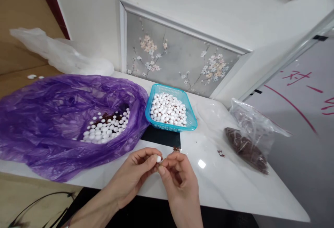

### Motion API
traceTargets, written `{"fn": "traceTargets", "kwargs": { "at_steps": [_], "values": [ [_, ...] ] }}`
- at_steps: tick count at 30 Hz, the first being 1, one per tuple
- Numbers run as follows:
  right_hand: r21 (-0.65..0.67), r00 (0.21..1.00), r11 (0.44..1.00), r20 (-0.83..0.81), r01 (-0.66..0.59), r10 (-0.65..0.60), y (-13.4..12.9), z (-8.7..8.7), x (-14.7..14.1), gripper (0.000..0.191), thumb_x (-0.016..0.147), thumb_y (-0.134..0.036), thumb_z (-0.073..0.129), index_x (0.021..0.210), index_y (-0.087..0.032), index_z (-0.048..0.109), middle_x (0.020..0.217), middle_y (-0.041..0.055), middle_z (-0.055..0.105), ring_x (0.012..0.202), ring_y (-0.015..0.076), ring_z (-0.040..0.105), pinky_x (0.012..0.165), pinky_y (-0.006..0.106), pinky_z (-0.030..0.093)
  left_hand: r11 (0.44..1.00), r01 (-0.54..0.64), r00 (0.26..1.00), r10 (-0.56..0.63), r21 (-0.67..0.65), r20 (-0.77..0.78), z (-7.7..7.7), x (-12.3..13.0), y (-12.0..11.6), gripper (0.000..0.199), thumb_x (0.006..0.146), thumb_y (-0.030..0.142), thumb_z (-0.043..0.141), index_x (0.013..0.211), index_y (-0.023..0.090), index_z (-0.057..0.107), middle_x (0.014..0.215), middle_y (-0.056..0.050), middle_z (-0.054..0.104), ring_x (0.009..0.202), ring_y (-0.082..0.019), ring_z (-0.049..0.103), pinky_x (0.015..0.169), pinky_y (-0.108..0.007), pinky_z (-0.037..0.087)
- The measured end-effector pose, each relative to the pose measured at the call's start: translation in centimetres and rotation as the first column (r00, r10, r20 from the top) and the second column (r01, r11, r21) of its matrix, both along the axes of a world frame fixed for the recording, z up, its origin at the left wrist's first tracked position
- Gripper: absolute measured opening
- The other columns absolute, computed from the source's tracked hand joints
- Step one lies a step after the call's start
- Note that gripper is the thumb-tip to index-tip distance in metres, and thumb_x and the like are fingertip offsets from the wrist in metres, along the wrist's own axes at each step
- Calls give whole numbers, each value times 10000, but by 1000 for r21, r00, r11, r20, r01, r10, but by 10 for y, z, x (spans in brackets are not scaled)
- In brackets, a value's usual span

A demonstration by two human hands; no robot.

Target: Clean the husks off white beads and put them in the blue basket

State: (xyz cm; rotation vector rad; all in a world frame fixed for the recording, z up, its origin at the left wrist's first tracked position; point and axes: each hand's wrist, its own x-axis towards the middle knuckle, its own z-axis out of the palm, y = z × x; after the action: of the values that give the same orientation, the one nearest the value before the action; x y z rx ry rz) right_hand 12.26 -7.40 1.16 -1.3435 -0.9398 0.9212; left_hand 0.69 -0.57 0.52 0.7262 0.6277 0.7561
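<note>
My left hand (138, 174) pinches a small white ball (158, 159) between thumb and fingertips, over the front of the table. Right beside it my right hand (180, 177) is closed in a pinch, thumb against forefinger, close to the ball. Whatever those right fingertips hold is too small or hidden to make out. Behind the hands lies a little heap of reddish-brown bits (176, 149). A blue plastic basket (191, 118) stands farther back, filled with white balls that have brown bits among them.
On the left spreads an open purple plastic bag (47, 116) holding many white balls (104, 130) and brown bits. At right a clear bag (247, 148) of brown material leans by a whiteboard (308, 78). More brown bits (221, 153) lie on the white table (235, 189).
</note>
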Motion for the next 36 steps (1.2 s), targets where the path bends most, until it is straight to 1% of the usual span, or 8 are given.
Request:
{"fn": "traceTargets", "kwargs": {
  "at_steps": [5, 9, 15, 17, 21, 25, 30, 36],
  "values": [
    [-16, 999, 999, -30, 31, -32, 1, 1, -3, 161, 838, -334, 637, 908, -225, 541, 787, -22, 590, 758, 139, 583, 713, 243, 458, 1000, -17, 1000, 16, -23, -13, -3, -2, -1, 127, 749, 293, 766, 809, 186, 731, 805, 4, 660, 804, -124, 591, 776, -211, 459],
    [-7, 998, 999, -33, 50, -50, 2, 1, -4, 163, 835, -340, 639, 894, -222, 545, 775, -21, 580, 744, 141, 578, 703, 248, 455, 1000, -31, 999, 30, -7, -34, -5, -3, -1, 127, 736, 291, 777, 803, 190, 738, 813, 7, 667, 812, -120, 584, 788, -205, 455],
    [4, 999, 1000, 39, -5, 4, 3, -3, 0, 131, 868, -304, 610, 938, -238, 522, 790, -35, 599, 755, 126, 586, 721, 237, 464, 997, -83, 994, 84, 5, -67, -2, 0, -1, 155, 682, 311, 817, 763, 199, 748, 784, 11, 677, 786, -111, 570, 766, -188, 453],
    [6, 999, 1000, 45, -1, 1, 3, -4, 0, 137, 868, -297, 612, 950, -241, 519, 793, -35, 614, 753, 122, 590, 707, 227, 468, 995, -98, 992, 98, 3, -74, -2, 0, 0, 163, 665, 313, 827, 754, 200, 749, 775, 10, 675, 782, -113, 569, 759, -190, 455],
    [-5, 999, 1000, 36, 27, -27, 3, -5, 1, 132, 854, -276, 624, 931, -240, 524, 788, -39, 618, 734, 112, 593, 667, 207, 469, 993, -116, 990, 116, 4, -77, -4, 0, 0, 165, 661, 314, 830, 748, 199, 751, 781, 4, 676, 782, -115, 570, 759, -193, 459],
    [-11, 999, 999, 13, 34, -34, 5, -4, 1, 138, 821, -228, 648, 880, -234, 523, 759, -56, 577, 689, 95, 568, 624, 191, 457, 992, -123, 990, 123, -3, -76, -4, -2, -1, 176, 648, 314, 838, 745, 193, 754, 758, 6, 670, 765, -111, 567, 750, -190, 463],
    [-18, 999, 1000, -40, 15, -16, 8, -2, 0, 138, 811, -206, 642, 859, -232, 515, 741, -62, 567, 691, 100, 567, 646, 205, 463, 993, -117, 992, 115, -27, -60, -4, -2, -2, 174, 641, 314, 843, 741, 199, 757, 746, 9, 677, 747, -103, 571, 748, -186, 467],
    [-33, 998, 999, -69, 8, -11, 9, 0, 1, 143, 800, -198, 654, 832, -225, 517, 726, -56, 573, 693, 112, 573, 651, 222, 466, 994, -106, 993, 105, -11, -47, 2, -2, -2, 175, 627, 329, 849, 714, 204, 761, 718, 11, 674, 710, -94, 566, 723, -173, 466]
  ]
}}
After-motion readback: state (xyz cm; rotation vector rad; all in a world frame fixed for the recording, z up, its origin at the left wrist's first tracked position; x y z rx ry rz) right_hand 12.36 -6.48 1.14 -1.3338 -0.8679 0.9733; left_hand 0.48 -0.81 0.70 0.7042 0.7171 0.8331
